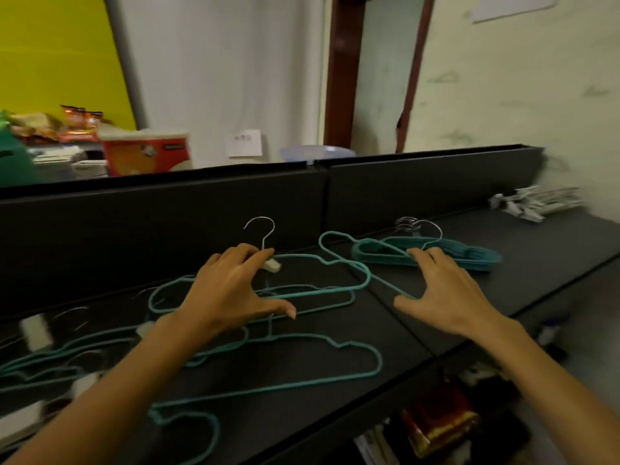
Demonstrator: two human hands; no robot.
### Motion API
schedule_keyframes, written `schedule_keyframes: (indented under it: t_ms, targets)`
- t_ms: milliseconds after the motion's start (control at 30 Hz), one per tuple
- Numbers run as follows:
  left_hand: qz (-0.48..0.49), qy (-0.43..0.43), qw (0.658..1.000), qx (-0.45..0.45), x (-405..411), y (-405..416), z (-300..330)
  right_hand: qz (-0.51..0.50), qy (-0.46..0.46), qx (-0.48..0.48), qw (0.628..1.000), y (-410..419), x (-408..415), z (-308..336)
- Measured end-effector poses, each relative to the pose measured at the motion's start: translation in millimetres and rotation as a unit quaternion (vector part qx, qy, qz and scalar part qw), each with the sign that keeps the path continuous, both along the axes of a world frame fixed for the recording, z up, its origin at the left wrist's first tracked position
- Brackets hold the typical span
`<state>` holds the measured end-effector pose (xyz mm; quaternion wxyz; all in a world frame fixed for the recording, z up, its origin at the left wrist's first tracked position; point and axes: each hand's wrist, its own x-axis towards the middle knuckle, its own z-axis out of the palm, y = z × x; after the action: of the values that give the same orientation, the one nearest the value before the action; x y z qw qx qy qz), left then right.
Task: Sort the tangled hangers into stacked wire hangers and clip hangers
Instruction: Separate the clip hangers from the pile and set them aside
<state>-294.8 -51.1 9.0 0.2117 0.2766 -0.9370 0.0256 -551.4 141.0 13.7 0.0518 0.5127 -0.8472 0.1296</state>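
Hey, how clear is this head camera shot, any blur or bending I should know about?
Head view: dim lighting on the black table; motion blur smears the lower-left edge and the white clip hangers far right; wide-angle bending curves the table's back panel; the left hand, right hand and stacked teal hangers read fairly sharp.

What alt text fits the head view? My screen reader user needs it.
Two hands reach over teal wire hangers tangled on a black table: the left hand on the tangle, the right hand at a neat teal stack. White clip hangers lie far right.
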Motion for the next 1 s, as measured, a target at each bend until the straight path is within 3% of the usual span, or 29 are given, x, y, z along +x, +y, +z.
schedule_keyframes:
  t_ms: [267,433,667,1000]
  targets:
    - [-0.001,0.008,0.999,-0.034,-144.7,28.9,-3.2,0.028,0.000,-0.015,0.999,32.7,-155.5,-0.1]
    - [0.016,0.004,0.999,-0.038,-192.0,35.8,-12.1,0.085,-0.043,0.018,0.995,20.3,-212.7,3.3]
    - [0.047,0.001,0.998,-0.031,-211.1,32.3,-13.2,0.158,-0.075,0.061,0.983,-28.3,-238.6,0.5]
    - [0.061,-0.044,0.997,-0.032,-203.8,25.8,-24.2,0.193,-0.160,0.049,0.967,-55.1,-244.6,-9.5]
